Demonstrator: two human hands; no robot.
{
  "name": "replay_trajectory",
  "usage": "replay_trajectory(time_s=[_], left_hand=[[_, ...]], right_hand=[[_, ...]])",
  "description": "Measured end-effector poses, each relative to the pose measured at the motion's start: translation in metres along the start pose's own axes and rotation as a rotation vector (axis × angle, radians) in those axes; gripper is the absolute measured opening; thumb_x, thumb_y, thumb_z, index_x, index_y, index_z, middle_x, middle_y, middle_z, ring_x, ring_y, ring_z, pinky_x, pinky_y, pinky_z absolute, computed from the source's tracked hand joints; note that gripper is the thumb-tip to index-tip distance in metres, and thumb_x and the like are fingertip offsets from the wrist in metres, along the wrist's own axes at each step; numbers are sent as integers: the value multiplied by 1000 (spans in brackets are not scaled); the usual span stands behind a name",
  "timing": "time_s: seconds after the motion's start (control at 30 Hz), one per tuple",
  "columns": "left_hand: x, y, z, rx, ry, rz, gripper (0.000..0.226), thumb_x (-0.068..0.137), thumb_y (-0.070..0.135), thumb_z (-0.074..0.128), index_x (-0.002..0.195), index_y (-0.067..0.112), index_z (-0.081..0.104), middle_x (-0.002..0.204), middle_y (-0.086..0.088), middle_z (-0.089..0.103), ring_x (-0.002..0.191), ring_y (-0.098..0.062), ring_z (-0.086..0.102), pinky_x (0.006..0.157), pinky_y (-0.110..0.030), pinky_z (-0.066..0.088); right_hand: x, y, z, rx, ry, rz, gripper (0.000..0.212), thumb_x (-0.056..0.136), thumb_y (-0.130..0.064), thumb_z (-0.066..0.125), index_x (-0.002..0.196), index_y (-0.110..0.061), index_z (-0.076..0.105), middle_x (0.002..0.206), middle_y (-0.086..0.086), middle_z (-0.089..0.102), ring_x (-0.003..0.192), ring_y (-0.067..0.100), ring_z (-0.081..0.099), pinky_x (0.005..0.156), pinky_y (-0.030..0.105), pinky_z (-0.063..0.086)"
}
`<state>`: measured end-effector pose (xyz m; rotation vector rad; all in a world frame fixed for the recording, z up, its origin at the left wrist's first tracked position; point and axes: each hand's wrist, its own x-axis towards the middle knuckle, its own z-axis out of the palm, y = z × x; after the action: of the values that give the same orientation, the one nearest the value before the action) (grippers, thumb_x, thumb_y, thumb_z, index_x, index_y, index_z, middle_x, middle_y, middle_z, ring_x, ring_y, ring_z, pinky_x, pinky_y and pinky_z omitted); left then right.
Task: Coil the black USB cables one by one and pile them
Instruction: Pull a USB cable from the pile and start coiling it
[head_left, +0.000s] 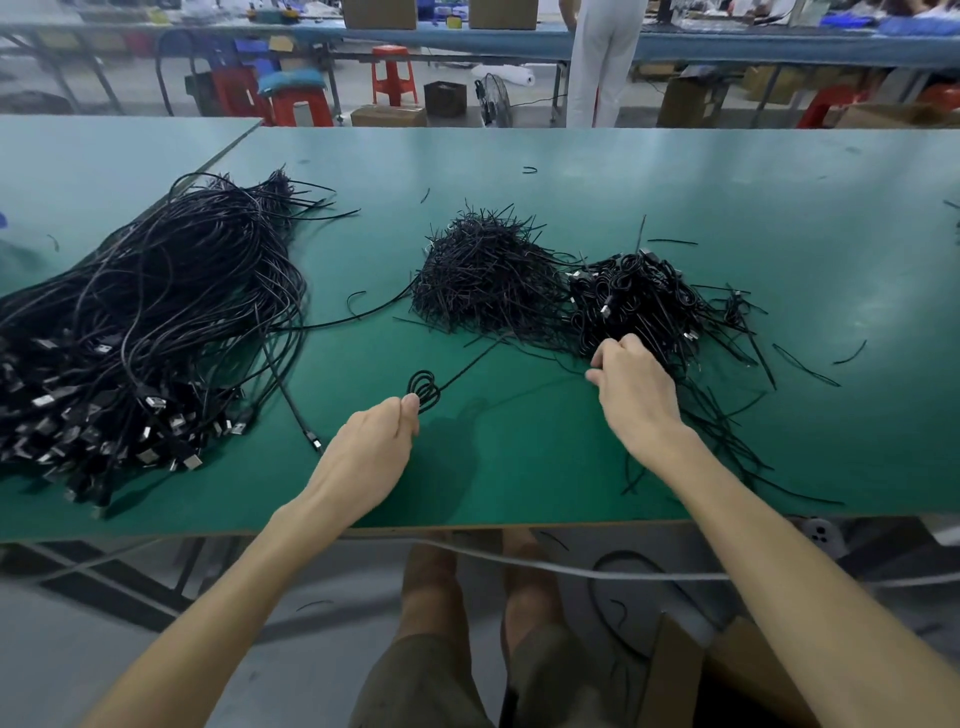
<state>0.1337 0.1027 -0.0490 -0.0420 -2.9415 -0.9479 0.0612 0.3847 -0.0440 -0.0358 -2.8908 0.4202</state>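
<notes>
One cable coil (425, 391) sits pinched in the left hand (374, 441), near centre. Right hand (631, 387) curls at the right pile (644, 306); whether it grips anything cannot be told. Hold the loops flat and even.

A green tabletop (519, 467) filled the near view, and a second one (104, 150) butted against it at the far left. A heap of short black ties (483, 275) lay in the middle, with stray ties scattered around it. Beyond the far edge stood three red stools (394, 73), one (301, 106) topped with a teal cushion (291, 82), beside a floor fan (496, 101) and a cardboard box (388, 115). A person in white trousers (600, 67) stood at a long far bench carrying two boxes (379, 13). A white cord (571, 570) hung below the near edge, above an open carton (691, 675) at the near right.
</notes>
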Motion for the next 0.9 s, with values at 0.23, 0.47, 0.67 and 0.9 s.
replay_trajectory(time_s=[0.23, 0.47, 0.67, 0.9], left_hand=[[0, 1, 4, -172, 54, -82, 51, 108, 46, 22, 72, 20, 46, 65, 2, 49, 56, -18, 42, 56, -35, 36], [17, 26, 10, -65, -126, -62, 52, 109, 45, 24, 69, 18, 43, 64, 1, 47, 59, -19, 43, 56, -33, 32], [9, 38, 15, -333, -246, -6, 42, 110, 34, 31, 79, 11, 45, 65, 3, 38, 56, -14, 33, 54, -31, 31], [4, 44, 10, -599, -245, -67, 44, 110, 35, 33, 74, 11, 42, 47, 14, 33, 37, -4, 26, 35, -16, 23]], right_hand=[[-2, -9, 1, -33, 91, -105, 9, 102, -13, 58, 106, -12, 66, 114, 5, 58, 111, 23, 43, 96, 35, 35], [-64, -80, -8, 1133, -263, 35, 5, 93, -12, 72, 95, -11, 68, 73, -4, 74, 64, -1, 61, 62, 13, 46], [-79, -96, 6, 1343, -195, 341, 21, 90, -17, 76, 98, -9, 59, 83, 8, 75, 60, 7, 55, 59, 17, 45], [-83, -89, 6, 1301, -253, 298, 27, 85, -21, 81, 97, -13, 58, 86, 12, 66, 69, 11, 59, 59, 18, 47]])
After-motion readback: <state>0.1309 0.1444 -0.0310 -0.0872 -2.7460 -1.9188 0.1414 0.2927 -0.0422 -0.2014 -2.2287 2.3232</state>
